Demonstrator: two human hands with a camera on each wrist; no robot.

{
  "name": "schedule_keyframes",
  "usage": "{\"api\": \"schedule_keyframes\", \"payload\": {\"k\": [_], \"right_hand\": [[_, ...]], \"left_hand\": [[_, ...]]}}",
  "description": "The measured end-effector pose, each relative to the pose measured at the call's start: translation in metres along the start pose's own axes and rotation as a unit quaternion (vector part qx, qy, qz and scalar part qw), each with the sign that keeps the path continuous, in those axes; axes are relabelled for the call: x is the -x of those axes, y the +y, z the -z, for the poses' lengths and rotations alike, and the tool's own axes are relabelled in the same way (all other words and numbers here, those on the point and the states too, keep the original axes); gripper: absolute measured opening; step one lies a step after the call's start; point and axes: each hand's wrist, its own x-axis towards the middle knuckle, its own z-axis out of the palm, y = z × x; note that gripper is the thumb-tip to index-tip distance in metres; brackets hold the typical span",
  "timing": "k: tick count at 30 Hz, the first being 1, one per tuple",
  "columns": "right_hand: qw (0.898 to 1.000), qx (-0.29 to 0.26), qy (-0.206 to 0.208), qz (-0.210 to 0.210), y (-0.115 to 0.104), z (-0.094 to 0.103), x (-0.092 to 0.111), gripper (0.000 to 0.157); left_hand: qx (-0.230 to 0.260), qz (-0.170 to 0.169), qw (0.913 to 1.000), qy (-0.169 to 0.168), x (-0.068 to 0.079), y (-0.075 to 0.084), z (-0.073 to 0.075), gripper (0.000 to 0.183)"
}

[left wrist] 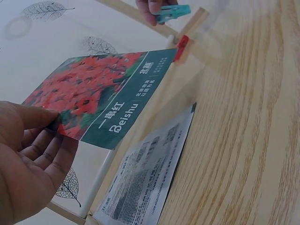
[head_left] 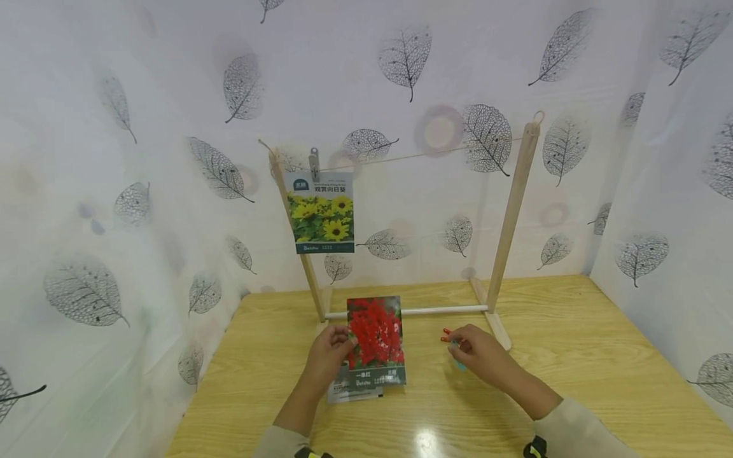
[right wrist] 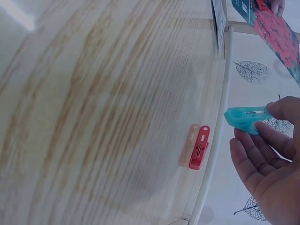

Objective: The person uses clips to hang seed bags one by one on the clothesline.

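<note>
My left hand (head_left: 330, 348) pinches the left edge of a seed packet with red flowers (head_left: 375, 337), held up above the table. In the left wrist view the packet's green lower band carries white print. My right hand (head_left: 480, 353) pinches a turquoise clothespin (right wrist: 246, 117) between thumb and fingers. A red clothespin (right wrist: 199, 147) lies on the table near the right hand. Beneath the held packet, a second packet (left wrist: 145, 173) lies with its printed text side up, partly hidden in the head view. A sunflower seed packet (head_left: 321, 213) hangs from a string by a grey clothespin (head_left: 314, 165).
A wooden frame stands at the back, with a left post (head_left: 312, 286), a right post (head_left: 513, 216) and a white rod (head_left: 443, 310) low between them. The thin string (head_left: 424, 154) runs between the post tops. Leaf-patterned cloth surrounds the wooden table (head_left: 572, 356).
</note>
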Motion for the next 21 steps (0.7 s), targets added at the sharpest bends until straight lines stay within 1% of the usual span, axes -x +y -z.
{"api": "schedule_keyframes", "payload": {"k": [9, 15, 21], "right_hand": [[1.000, 0.007, 0.012, 0.015, -0.0002, 0.0025, -0.0017, 0.027], [1.000, -0.003, 0.008, 0.004, -0.0013, 0.0046, -0.0028, 0.026], [1.000, -0.002, 0.018, 0.006, -0.0027, 0.0064, -0.0031, 0.023]], "left_hand": [[0.005, -0.011, 0.9999, 0.009, -0.0039, 0.0007, -0.0006, 0.028], [0.020, -0.011, 0.9997, 0.011, -0.0062, 0.0011, -0.0012, 0.027], [0.009, -0.012, 0.9998, 0.016, -0.0078, 0.0020, -0.0004, 0.030]]}}
